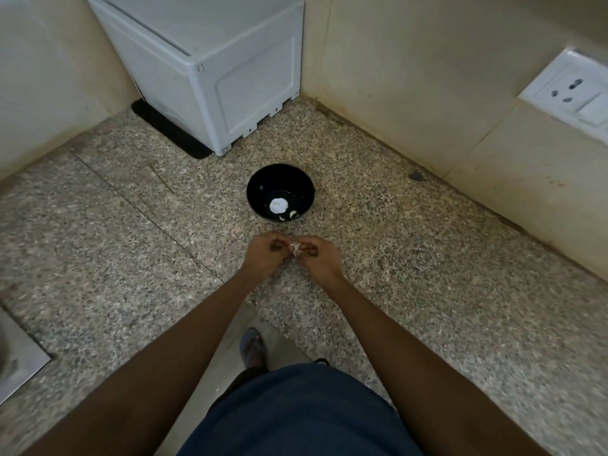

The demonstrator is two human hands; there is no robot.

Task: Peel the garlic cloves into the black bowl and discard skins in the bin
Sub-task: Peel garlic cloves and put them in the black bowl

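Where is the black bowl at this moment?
In the head view the black bowl sits on the speckled counter, centre frame, just beyond both hands and in front of the white box.

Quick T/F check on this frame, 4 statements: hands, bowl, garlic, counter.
1. Both hands pinch one garlic clove, left hand and right hand. True.
2. The black bowl is empty. False: it holds a white garlic bulb and a few cloves.
3. The bowl stands on the speckled stone counter. True.
4. The hands are over the bowl. False: they are nearer the person, short of it.
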